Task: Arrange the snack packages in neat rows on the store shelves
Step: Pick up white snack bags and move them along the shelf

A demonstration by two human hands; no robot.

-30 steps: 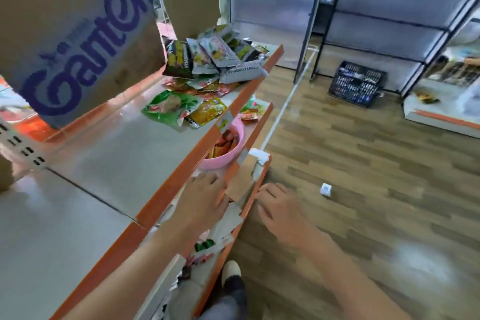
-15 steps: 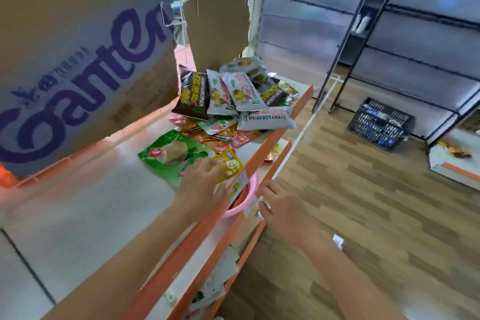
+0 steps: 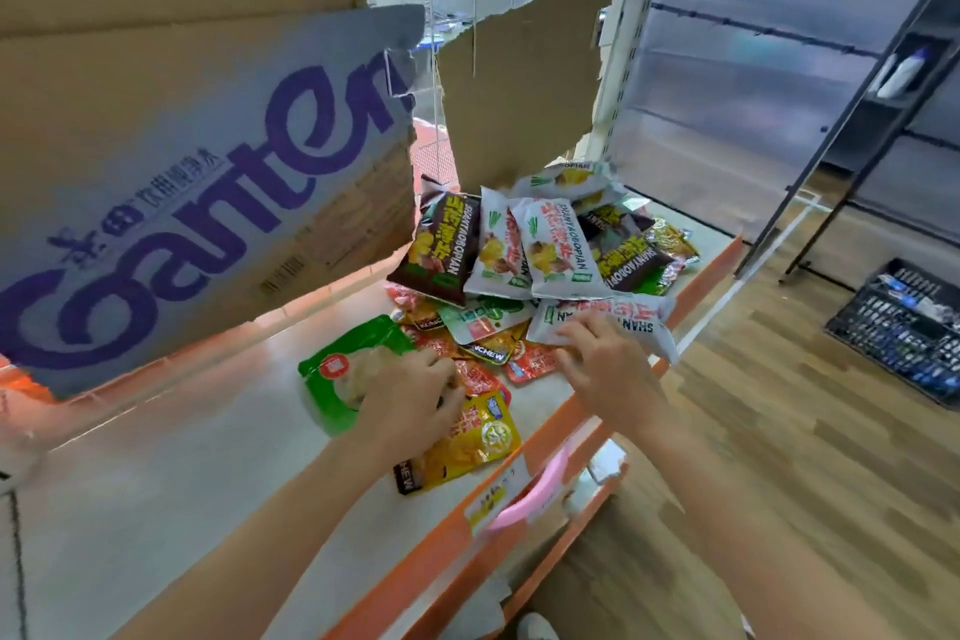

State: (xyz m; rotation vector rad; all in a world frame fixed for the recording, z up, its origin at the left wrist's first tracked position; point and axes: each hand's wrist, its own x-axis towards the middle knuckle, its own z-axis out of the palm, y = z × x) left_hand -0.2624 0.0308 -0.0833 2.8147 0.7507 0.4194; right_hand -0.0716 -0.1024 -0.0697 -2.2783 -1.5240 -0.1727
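Observation:
A loose pile of snack packets lies at the far end of the white, orange-edged shelf (image 3: pixel 208 483). It includes white packets (image 3: pixel 550 250), dark brown ones (image 3: pixel 441 250) and small red ones (image 3: pixel 530 361). My left hand (image 3: pixel 415 400) lies over the right edge of a green pouch (image 3: pixel 337 369) and the top of a yellow packet (image 3: pixel 478 447). Its fingers are bent down; whether they grip anything is hidden. My right hand (image 3: pixel 608 364) pinches the lower edge of a white packet (image 3: pixel 628 322) lying crosswise at the front of the pile.
A large cardboard box with purple lettering (image 3: pixel 182 172) hangs over the shelf's back left, and a torn cardboard sheet (image 3: pixel 519 83) stands behind the pile. A pink basin (image 3: pixel 535 494) sits on the shelf below. A black crate (image 3: pixel 904 327) stands on the wooden floor by dark racks (image 3: pixel 831 130).
Both hands rose from the lower shelf edges to the upper shelf. The left moved onto the green and yellow packets; the right reached forward and took the white packet's edge. The view tilted up.

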